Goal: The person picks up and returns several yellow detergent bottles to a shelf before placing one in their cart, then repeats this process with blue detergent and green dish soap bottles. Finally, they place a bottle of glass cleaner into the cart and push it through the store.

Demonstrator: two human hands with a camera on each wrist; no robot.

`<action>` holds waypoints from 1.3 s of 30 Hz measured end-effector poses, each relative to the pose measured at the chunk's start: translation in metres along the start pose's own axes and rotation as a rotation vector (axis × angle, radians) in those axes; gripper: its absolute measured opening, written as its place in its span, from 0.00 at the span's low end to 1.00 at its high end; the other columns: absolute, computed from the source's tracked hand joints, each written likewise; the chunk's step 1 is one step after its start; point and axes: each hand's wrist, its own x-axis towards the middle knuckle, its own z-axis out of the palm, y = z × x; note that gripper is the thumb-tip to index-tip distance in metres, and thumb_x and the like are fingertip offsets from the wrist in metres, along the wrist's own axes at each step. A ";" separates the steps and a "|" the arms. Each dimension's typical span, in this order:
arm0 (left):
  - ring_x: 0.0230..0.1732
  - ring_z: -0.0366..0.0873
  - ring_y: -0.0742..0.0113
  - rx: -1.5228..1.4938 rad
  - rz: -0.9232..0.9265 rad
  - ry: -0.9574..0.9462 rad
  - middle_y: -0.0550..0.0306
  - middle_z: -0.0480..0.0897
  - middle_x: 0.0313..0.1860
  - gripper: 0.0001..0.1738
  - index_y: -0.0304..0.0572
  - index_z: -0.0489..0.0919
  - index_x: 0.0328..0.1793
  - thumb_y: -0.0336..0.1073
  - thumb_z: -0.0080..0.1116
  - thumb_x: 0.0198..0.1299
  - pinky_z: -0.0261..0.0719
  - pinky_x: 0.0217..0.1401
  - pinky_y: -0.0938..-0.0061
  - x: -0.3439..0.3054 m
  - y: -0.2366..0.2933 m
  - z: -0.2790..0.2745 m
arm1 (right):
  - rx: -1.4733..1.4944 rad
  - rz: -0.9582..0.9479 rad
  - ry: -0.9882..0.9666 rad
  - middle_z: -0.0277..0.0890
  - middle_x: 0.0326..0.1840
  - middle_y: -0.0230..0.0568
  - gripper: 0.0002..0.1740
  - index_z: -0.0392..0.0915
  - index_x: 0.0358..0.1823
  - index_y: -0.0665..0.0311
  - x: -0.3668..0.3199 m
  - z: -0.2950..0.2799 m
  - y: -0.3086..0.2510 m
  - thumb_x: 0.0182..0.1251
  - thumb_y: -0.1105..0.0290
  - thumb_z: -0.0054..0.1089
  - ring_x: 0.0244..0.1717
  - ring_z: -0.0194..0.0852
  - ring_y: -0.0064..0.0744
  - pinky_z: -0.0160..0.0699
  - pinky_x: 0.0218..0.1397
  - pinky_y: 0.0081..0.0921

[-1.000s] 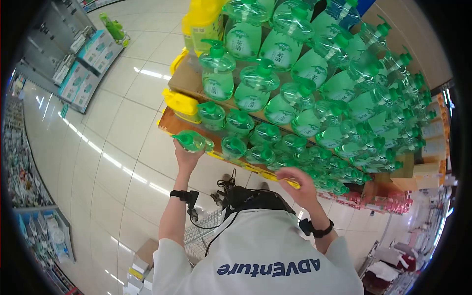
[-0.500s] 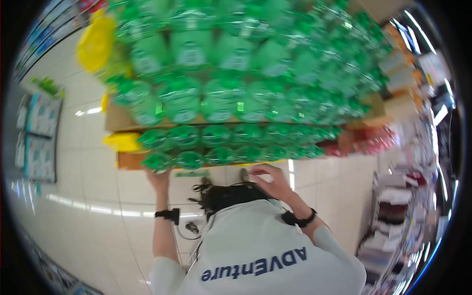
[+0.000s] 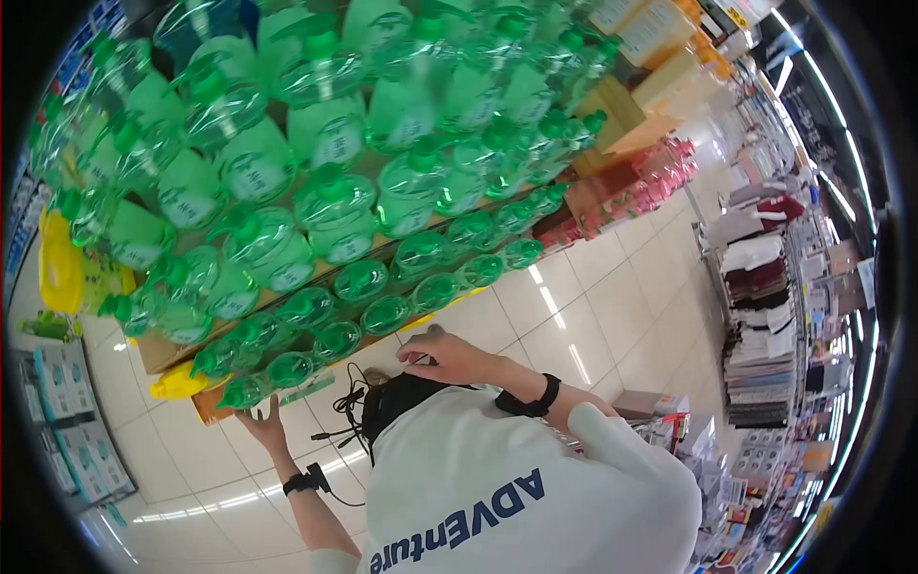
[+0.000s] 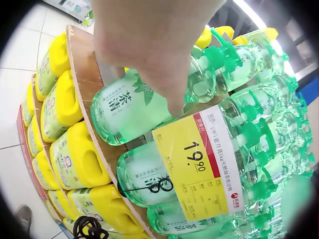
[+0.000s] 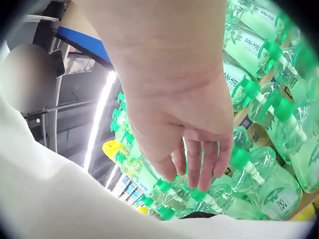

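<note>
Stock of green pump bottles [image 3: 325,206], laid on their sides in rising tiers, pump heads [image 4: 219,52] pointing outward. Item under the hand: end bottle [image 4: 134,107], lying at the end corner of the lowest tier [image 3: 206,409], just beside the yellow jugs [image 4: 70,99] and next to a yellow price tag [image 4: 199,164] that hangs before the neighbouring bottle. Left hand [image 4: 149,45]: fingers laid out over the side of the end bottle and touching it. No closed hold round it shows, so the hand reads as spread, not gripping. Right hand [image 5: 174,114]: held up near the front edge of the lowest tier, fingers [image 5: 202,172] hanging loose and a little apart, holding nothing and touching no bottle. Hazards, as judged: the end bottle sits at the tier's open corner with only a flat touch on it, so an outward push could roll it off the edge onto the tiled floor [image 3: 593,306]. Its round, glossy wall looks slick and would likely give poor purchase. The rows appear to rest against one another, so shifting this bottle could let its neighbours along the front edge slide or roll after it. One of the pump heads could catch on the adjoining bottle or on the price tag. With the right hand idle, nothing steadies the stack.
</note>
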 end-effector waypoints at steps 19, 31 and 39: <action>0.73 0.65 0.52 -0.066 -0.628 0.471 0.46 0.65 0.73 0.38 0.38 0.59 0.78 0.42 0.61 0.67 0.69 0.72 0.55 -0.297 0.037 0.055 | -0.179 -0.150 -0.413 0.81 0.48 0.43 0.17 0.78 0.52 0.62 -0.079 -0.159 0.144 0.66 0.61 0.62 0.51 0.79 0.46 0.76 0.54 0.41; 0.65 0.72 0.61 -0.155 -0.774 0.826 0.51 0.74 0.67 0.28 0.37 0.69 0.72 0.38 0.60 0.69 0.72 0.64 0.64 -0.581 0.077 0.137 | -0.183 -0.256 -0.780 0.81 0.47 0.43 0.16 0.78 0.52 0.63 -0.121 -0.172 0.197 0.67 0.62 0.62 0.49 0.80 0.47 0.78 0.51 0.39; 0.52 0.80 0.65 -0.274 -1.031 0.831 0.52 0.83 0.56 0.31 0.34 0.73 0.68 0.41 0.67 0.61 0.77 0.49 0.73 -0.699 0.040 0.205 | -0.268 -0.313 -0.942 0.83 0.48 0.46 0.18 0.79 0.54 0.66 -0.135 -0.127 0.172 0.65 0.67 0.66 0.49 0.83 0.40 0.79 0.53 0.31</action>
